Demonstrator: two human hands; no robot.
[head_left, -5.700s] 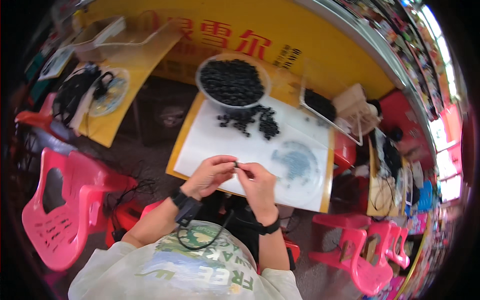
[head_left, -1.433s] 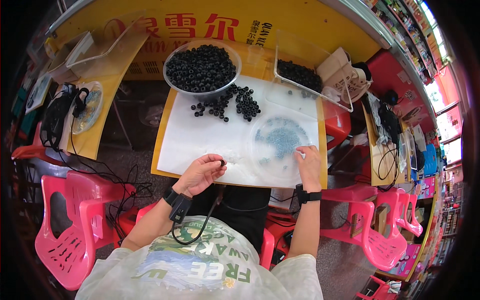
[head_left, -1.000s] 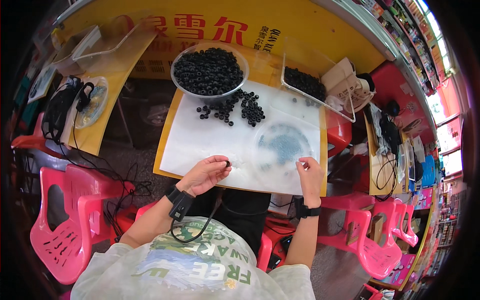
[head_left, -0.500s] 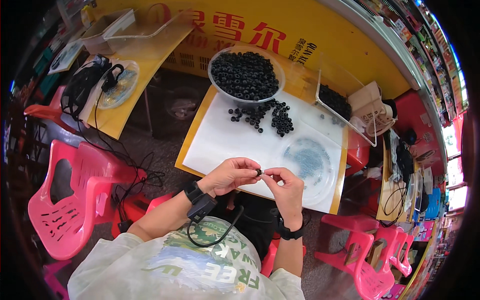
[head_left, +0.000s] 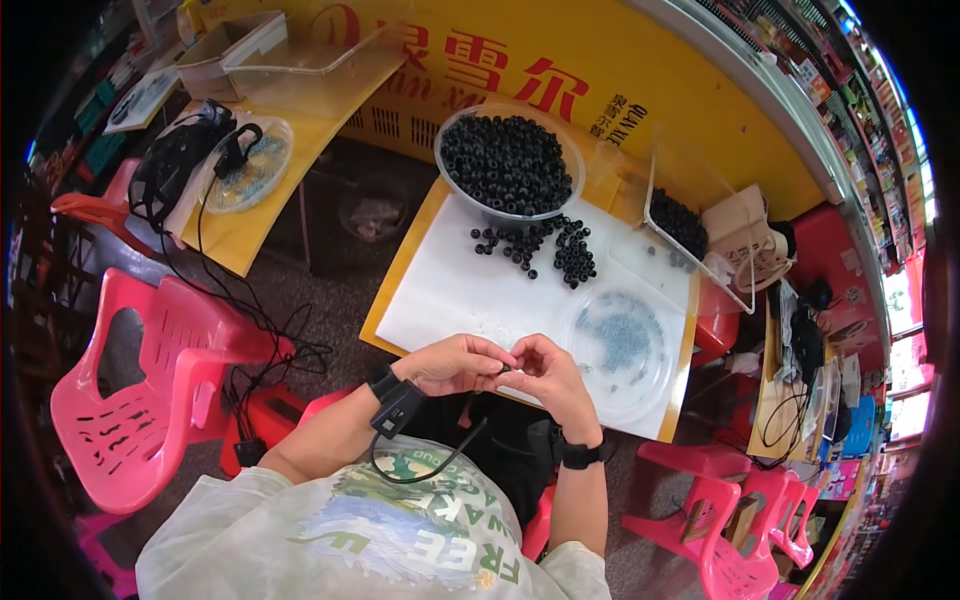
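Note:
Above the near edge of the white board, my left hand [head_left: 455, 366] pinches a small black bead [head_left: 506, 368], mostly covered by fingertips. My right hand [head_left: 552, 380] meets it there, thumb and forefinger closed together against the bead; whatever else they hold is too small to make out. Farther off, a clear bowl [head_left: 444, 180] is heaped with black beads [head_left: 505, 160] that have round holes. Loose black beads [head_left: 574, 252] lie in front of it. Beside my right hand sits a clear round tray [head_left: 655, 385] with tiny pale-blue pieces [head_left: 618, 330].
The white board [head_left: 430, 290] covers most of a yellow table [head_left: 378, 322]. A clear rectangular bin [head_left: 735, 290] with black pieces leans at its right. Pink chairs [head_left: 110, 410] stand to both sides, and black cables [head_left: 270, 350] trail at left.
My right hand has closed in on the left one, its fingers now curled over the bead, which showed more plainly before. The whole view has shifted slightly.

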